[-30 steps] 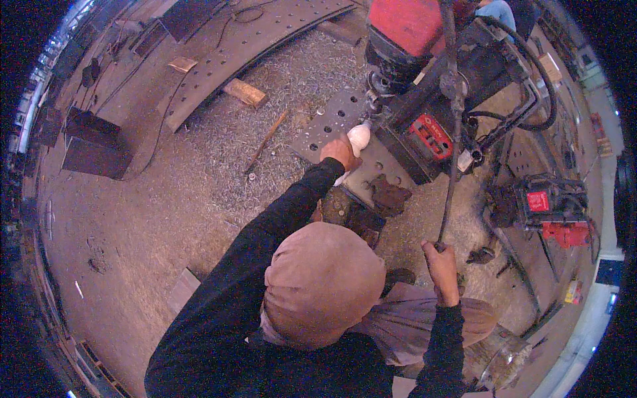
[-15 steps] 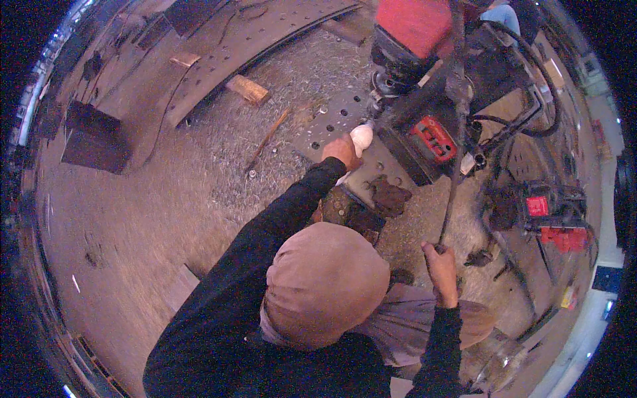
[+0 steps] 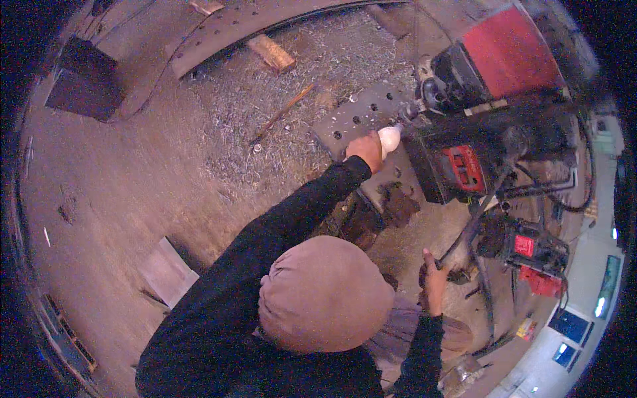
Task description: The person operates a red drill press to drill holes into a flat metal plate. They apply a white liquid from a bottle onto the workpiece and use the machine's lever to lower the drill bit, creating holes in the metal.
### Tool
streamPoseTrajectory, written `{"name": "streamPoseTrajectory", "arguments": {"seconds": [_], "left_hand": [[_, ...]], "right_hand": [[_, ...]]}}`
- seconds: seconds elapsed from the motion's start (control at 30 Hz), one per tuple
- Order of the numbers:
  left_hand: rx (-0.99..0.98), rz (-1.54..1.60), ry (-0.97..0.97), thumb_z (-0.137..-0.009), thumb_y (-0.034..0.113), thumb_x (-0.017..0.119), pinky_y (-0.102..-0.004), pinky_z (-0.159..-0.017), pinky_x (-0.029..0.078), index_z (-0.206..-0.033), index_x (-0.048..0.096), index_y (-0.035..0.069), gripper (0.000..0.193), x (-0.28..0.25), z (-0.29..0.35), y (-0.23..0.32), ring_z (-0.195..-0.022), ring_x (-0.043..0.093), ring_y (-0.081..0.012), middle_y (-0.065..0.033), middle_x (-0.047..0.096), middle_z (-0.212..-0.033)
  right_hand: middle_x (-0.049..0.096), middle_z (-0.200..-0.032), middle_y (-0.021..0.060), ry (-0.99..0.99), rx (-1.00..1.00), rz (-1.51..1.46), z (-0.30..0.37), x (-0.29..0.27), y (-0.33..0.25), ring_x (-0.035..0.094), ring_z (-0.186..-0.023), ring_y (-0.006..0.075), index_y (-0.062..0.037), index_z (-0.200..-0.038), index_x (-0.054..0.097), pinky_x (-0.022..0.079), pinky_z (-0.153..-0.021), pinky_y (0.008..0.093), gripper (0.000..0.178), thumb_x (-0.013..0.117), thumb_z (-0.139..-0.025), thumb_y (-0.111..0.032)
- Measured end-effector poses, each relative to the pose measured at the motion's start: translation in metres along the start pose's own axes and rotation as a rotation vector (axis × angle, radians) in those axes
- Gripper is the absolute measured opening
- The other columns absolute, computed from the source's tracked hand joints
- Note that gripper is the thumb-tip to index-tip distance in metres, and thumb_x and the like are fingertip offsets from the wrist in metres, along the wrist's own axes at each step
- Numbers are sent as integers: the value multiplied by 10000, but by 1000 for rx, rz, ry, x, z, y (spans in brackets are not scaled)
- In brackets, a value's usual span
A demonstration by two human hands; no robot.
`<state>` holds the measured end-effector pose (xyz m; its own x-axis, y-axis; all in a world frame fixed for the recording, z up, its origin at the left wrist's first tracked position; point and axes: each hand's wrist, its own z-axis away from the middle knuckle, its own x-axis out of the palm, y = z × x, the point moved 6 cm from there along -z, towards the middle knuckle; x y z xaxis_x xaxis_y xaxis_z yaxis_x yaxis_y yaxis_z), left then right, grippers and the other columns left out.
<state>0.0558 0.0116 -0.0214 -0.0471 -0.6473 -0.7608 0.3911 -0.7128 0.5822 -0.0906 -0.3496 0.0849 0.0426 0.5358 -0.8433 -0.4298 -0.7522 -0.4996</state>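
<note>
1. A small white plastic squeeze bottle (image 3: 389,138) sits in the left hand (image 3: 366,150), its tip aimed at the spot where the drill's spindle meets the plate.
2. The left hand's fingers are wrapped tight around the bottle's lower end, the black sleeve stretched out toward it across the floor.
3. The bottle hangs just above a grey perforated steel plate (image 3: 358,116), which lies flat on the ground and carries rows of round holes.
4. Over the plate's right end stands a black and red magnetic drill press (image 3: 478,113), with a red top housing and a red panel on its dark body.
5. A long dark metal feed lever (image 3: 464,235) slants down from the drill to the right hand (image 3: 433,273), whose fingers are closed around the lever's lower end.
6. The person's head, covered by a tan cloth wrap (image 3: 325,292), fills the lower middle of the view.
7. Silvery metal shavings (image 3: 292,126) lie thick on the floor left of the plate, with a thin rusty rod (image 3: 282,114) lying in them.
8. A short wooden block (image 3: 271,53) lies farther up, beside a long curved perforated steel beam (image 3: 265,23).
9. A smaller red and black power tool (image 3: 531,255) rests among black cables at the right.
</note>
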Motion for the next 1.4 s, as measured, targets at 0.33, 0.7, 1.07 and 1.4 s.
{"name": "streamPoseTrajectory", "arguments": {"seconds": [0.33, 0.7, 1.07, 1.4], "left_hand": [[76, 5, 24, -665, 311, 807, -438, -738, 567, -1084, 500, -7, 610, 3, 9, 10, -861, 695, -345, -186, 692, -934], [100, -68, -34, -662, 428, 785, -447, -804, 564, -1131, 519, -16, 698, 3, -7, 7, -911, 687, -363, -198, 689, -978], [94, -111, -138, -644, 468, 809, -414, -854, 550, -1146, 547, -14, 744, 5, -14, 12, -990, 678, -333, -204, 676, -1081], [94, -85, -71, -667, 473, 783, -447, -843, 542, -1192, 484, -24, 783, 5, -11, 9, -965, 670, -374, -227, 675, -1047]], "right_hand": [[644, -897, 41, -239, 81, -237, -7, 97, -48, 587, -801, 173, -11, -992, 639, 456, -731, 318, 306, 689, -888, -294], [560, -727, -3, -227, -3, -356, -4, 89, -33, 501, -666, 148, -27, -845, 621, 418, -643, 322, 338, 695, -873, -355], [567, -680, 34, 80, 15, 103, 5, 4, 1, 509, -626, 161, 4, -731, 577, 414, -598, 343, 476, 708, -822, -444], [622, -721, 84, -95, 84, 150, 26, -42, -28, 576, -679, 193, 58, -868, 637, 464, -661, 351, 495, 703, -809, -429]]}}
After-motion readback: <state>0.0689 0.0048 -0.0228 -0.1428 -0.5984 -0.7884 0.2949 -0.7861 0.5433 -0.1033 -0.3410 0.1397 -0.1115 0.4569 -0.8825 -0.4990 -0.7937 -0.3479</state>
